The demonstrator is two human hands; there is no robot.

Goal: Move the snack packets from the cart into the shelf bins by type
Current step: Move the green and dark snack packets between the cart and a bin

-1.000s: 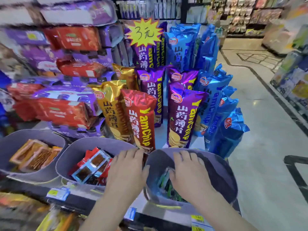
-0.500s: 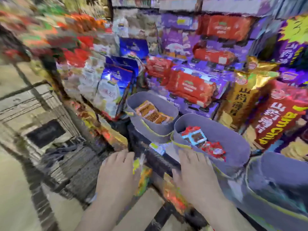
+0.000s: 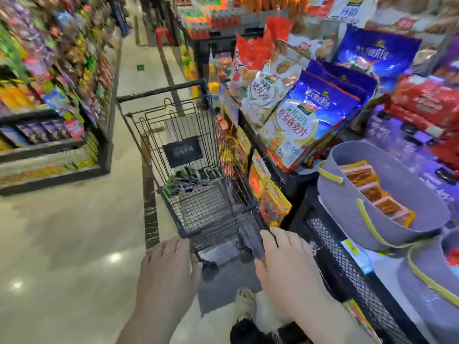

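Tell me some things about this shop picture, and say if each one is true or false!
1. The cart has green packets in it. True.
2. Both hands are holding packets. False: the left hand and the right hand are empty, with their fingers straight.
3. The grey bin has orange packets inside. True.
4. The cart sits up on the shelf, to the right of the grey bin. False: it stands on the floor, to the left of the bin.
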